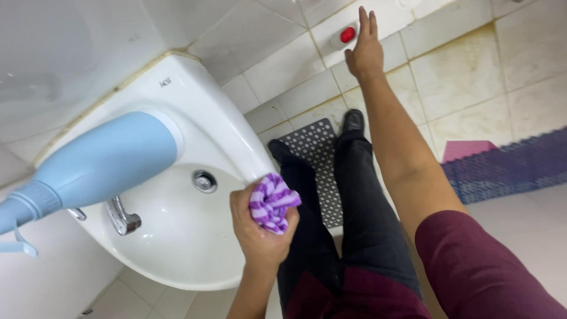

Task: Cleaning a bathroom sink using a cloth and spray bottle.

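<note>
Down at floor level it's a tiled bathroom, pale square tiles (460,71) with yellowish staining and dark grout lines, looks pretty worn. Left side of the view is a white wall-mounted sink (177,236), glossy and rounded, with a metal drain (205,181) in the bowl and a chrome tap (122,217) at its left edge. A big light blue bottle (100,162) lies across the sink's far-left rim, cap end pointing left out of the shot.

The left hand (260,227) is over the sink's right rim, fingers clenched tight around a purple and white striped cloth (273,202), which is bunched up in the fist right at the rim. Can't quite tell if the cloth is actually touching the porcelain.

The right hand (365,50) is stretched way out to the far side, fingers straight and loose, holding nothing, palm facing the floor. Just beside its fingertips sits a small white bottle with a red cap (346,34), lying on the tiles; looks close but I can't tell if there's contact.

Under the person's dark trousers and black shoes is a grey perforated mat (313,147). Off to the right there's a purple mat (508,168) with a pink piece (466,149) on its far-left corner.
</note>
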